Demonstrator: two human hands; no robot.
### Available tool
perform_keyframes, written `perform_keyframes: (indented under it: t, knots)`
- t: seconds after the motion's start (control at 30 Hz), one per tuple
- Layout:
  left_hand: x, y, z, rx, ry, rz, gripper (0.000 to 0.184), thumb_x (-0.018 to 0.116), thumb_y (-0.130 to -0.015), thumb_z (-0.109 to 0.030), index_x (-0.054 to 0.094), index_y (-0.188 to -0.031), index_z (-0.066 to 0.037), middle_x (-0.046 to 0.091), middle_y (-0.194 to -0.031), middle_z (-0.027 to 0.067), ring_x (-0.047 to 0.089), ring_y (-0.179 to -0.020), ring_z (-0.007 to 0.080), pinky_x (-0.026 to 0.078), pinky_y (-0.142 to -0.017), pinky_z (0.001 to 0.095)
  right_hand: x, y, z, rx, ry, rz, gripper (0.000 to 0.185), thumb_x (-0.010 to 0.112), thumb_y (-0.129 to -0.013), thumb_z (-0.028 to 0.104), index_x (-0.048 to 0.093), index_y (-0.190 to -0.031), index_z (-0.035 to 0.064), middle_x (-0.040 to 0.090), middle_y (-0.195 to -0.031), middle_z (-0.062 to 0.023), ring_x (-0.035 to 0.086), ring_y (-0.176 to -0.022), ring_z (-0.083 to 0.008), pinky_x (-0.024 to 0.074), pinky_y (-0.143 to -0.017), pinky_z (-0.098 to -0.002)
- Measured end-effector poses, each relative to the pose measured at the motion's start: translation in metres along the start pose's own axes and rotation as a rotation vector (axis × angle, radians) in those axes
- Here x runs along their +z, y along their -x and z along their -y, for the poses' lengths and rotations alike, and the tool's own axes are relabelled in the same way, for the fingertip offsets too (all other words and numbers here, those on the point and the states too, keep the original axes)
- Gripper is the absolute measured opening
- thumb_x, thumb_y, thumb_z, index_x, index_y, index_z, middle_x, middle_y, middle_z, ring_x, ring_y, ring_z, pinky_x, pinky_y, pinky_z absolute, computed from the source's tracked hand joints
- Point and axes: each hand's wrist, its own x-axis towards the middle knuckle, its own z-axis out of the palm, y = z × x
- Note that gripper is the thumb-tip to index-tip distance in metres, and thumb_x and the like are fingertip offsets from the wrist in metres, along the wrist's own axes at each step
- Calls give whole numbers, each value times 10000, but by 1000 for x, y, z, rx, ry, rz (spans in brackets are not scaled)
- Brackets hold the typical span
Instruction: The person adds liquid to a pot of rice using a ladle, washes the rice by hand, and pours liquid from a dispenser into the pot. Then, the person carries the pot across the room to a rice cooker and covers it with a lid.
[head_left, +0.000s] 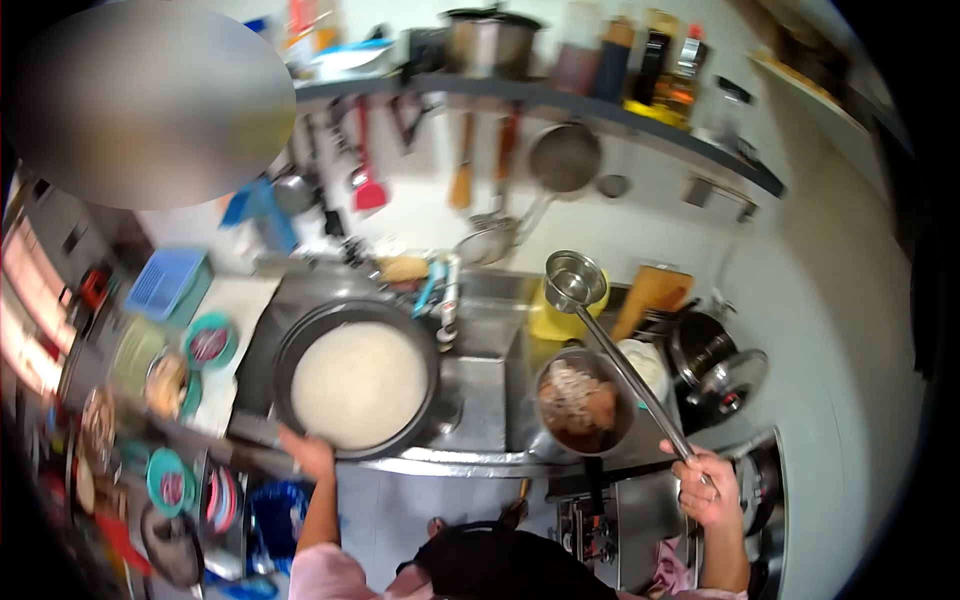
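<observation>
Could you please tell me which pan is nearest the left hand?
The wide dark pan with whitish contents, beside the left hand; the smaller pan holds brownish food.

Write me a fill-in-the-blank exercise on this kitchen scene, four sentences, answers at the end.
1. The right hand grips the metal ladle by its ____.
2. The left hand is by the near edge of the large dark pan, which in the picture lies to the ____ of the ladle.
3. A lidded pot stands on the ____ above the hanging utensils.
4. The plastic basket at the counter's far left is coloured ____.

Missing words: handle, left, shelf, blue.
</observation>
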Motion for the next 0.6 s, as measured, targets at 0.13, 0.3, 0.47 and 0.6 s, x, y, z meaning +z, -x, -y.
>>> perform_keyframes:
  t: [0.13, 0.3, 0.47, 0.6]
  knots:
    - [-19, -1, -31, -143, 9, 9, 686, 576, -837, -41, 297, -1460, 33, 383, -1446, 276, 363, -1342, 433, 310, -1116, 463, 19, -39, -29, 177, 23, 70, 454, 460, -919, 55, 444, -1355, -71, 463, -685, -19, 378, -367, -37, 324, -316, -231]
    - [-27, 0, -40, -173, 74, -4, 677, 582, -847, -43, 300, -1460, 14, 372, -1455, 253, 388, -1323, 430, 347, -1088, 461, 47, -88, -54, 340, 143, 147, 424, 477, -930, 45, 466, -1340, -66, 464, -707, -17, 360, -380, -35, 306, -335, -218]
    - [-34, -2, -47, -212, 105, -42, 655, 574, -844, -43, 334, -1453, -11, 405, -1450, 224, 409, -1319, 414, 368, -1072, 464, 81, -130, -76, 355, 438, 148, 367, 535, -911, 61, 526, -1265, -38, 469, -682, -3, 353, -405, -41, 278, -341, -217]
    - [-33, -3, -46, -221, 124, -78, 662, 585, -847, -52, 330, -1457, -21, 401, -1453, 215, 411, -1319, 408, 376, -1059, 470, 97, -162, -93, 307, 640, 175, 309, 553, -908, 70, 549, -1212, 10, 490, -679, -6, 356, -411, -51, 269, -346, -218]
